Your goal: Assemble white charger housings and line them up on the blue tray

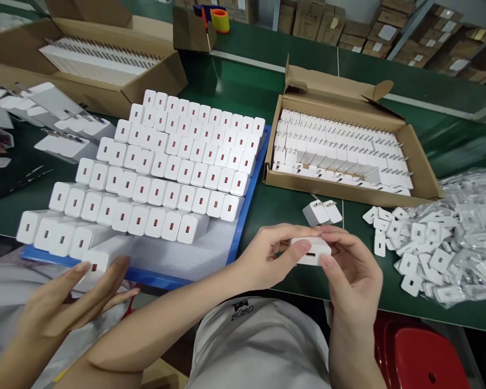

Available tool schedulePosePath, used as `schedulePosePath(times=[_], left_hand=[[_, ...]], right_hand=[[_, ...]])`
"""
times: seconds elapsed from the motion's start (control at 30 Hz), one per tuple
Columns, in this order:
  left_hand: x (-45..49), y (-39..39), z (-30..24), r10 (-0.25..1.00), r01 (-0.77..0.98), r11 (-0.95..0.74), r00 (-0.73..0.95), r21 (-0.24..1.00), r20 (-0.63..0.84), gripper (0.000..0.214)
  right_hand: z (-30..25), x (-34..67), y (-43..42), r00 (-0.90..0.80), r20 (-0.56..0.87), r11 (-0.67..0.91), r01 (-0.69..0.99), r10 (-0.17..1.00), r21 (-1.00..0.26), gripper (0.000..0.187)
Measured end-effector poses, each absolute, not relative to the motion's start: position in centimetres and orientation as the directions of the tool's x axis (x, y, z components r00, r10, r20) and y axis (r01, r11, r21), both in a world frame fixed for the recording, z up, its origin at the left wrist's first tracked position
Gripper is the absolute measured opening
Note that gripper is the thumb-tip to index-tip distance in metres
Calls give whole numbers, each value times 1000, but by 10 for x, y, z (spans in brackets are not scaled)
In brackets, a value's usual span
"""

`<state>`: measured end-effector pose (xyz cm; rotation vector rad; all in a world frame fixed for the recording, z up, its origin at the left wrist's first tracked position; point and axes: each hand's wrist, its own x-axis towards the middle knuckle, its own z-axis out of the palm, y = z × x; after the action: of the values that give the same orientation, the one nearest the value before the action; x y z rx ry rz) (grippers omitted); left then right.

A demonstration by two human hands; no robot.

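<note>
In front of my body I hold one white USB charger [319, 249] up with both hands, its face with the dark port turned toward me. My left hand [272, 254] pinches its left end, the thumb on top near the port. My right hand [350, 265] grips the right end between thumb and fingers. Just beyond, two white chargers with metal prongs [318, 213] lie on the green table. To my right is a heap of loose white face plates [425, 248], each with a slot, partly in clear plastic bags [478, 227].
A blue-edged tray [198, 265] of standing chargers lies left. A co-worker's hand [68, 302] holds a charger at its front. Open cardboard boxes of chargers stand at right [348, 194] and far left [154, 89]. Tape [220, 20] sits behind; a red stool [425, 356] is below.
</note>
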<state>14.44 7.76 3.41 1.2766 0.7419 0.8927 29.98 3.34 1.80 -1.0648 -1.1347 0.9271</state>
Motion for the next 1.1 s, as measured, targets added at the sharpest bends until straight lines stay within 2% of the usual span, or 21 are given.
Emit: schedulePosePath(times=[0.1, 0.3, 0.4, 0.47, 0.53, 0.63, 0.7, 0.77, 0.87, 1.0, 1.1], left_hand=[[142, 80, 38, 840, -108, 125, 541, 986, -47, 35], [129, 82, 49, 800, 106, -130, 599, 986, 41, 41], [123, 75, 50, 807, 112, -63, 591, 992, -15, 42], [119, 67, 47, 831, 29, 88, 549, 996, -89, 40], [115, 59, 42, 856, -156, 273, 490, 949, -165, 37], [109, 48, 35, 862, -454, 457, 438, 765, -255, 31], [104, 42, 34, 843, -554, 528, 437, 644, -315, 29], [99, 36, 35, 825, -588, 564, 423, 579, -375, 31], [89, 28, 39, 823, -615, 564, 362, 551, -438, 37], [68, 15, 42, 812, -580, 554, 220, 597, -540, 43], [52, 9, 43, 795, -549, 528, 52, 647, -605, 35]], right_hand=[[14, 301, 35, 206, 272, 286, -36, 940, -958, 26], [19, 313, 36, 197, 403, 403, 42, 894, -914, 45], [23, 316, 35, 127, 422, 412, 94, 898, -906, 52], [21, 314, 32, 90, 388, 383, 69, 917, -921, 51], [17, 308, 28, 48, 363, 363, 17, 930, -932, 50], [13, 297, 20, -27, 357, 357, 10, 934, -934, 49], [12, 290, 14, -78, 350, 355, 69, 934, -932, 46], [13, 285, 11, -131, 340, 355, 128, 931, -926, 43], [14, 281, 8, -199, 330, 363, 157, 923, -919, 41], [12, 281, 4, -222, 298, 336, 159, 928, -928, 36], [7, 283, 3, -218, 284, 320, 154, 934, -935, 32]])
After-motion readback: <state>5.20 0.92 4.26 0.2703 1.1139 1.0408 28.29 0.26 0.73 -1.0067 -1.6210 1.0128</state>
